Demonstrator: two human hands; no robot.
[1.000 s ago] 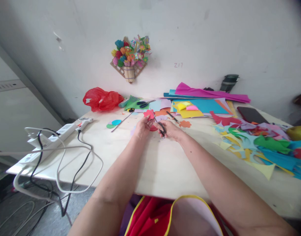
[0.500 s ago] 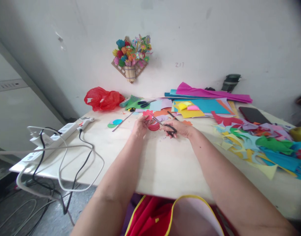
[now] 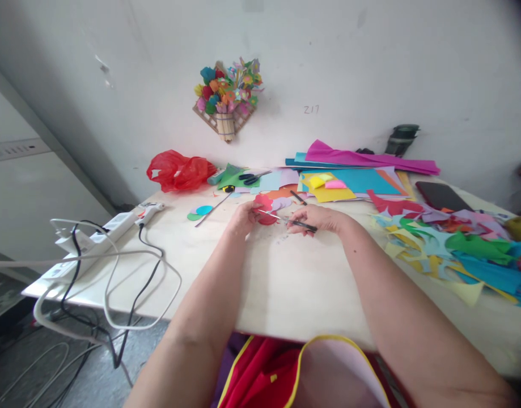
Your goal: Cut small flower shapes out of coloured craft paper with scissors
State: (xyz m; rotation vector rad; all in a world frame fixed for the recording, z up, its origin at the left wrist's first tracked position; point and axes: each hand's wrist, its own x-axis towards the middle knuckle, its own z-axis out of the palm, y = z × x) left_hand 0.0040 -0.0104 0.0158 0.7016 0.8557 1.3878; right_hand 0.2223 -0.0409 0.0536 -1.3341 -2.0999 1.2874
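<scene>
My left hand [image 3: 243, 219] pinches a red paper flower [image 3: 262, 200] by its edge, over the middle of the table [image 3: 286, 283]. Black-handled scissors [image 3: 305, 225] are gripped in my right hand [image 3: 317, 217], their blades pointing left along the lower edge of the flower. Whether the blades touch the paper cannot be made out. Just under the flower lie red paper pieces [image 3: 269, 220], partly covered by it and by the blades. Pale purple paper rounds [image 3: 282, 203] rest right behind, and tiny scraps lie below the scissors.
Cut paper scraps [image 3: 426, 243] spread at the right, near a dark phone [image 3: 442, 196]. Coloured sheets [image 3: 366, 184] and a second pair of scissors [image 3: 249, 179] lie at the back. A red plastic bag [image 3: 179, 171] sits back left; a power strip [image 3: 94, 243] with loose cables runs along the left edge.
The scissors have swung flatter, now pointing nearly straight left, and my right hand has shifted slightly right. The red flower has turned or tilted in my left hand.
</scene>
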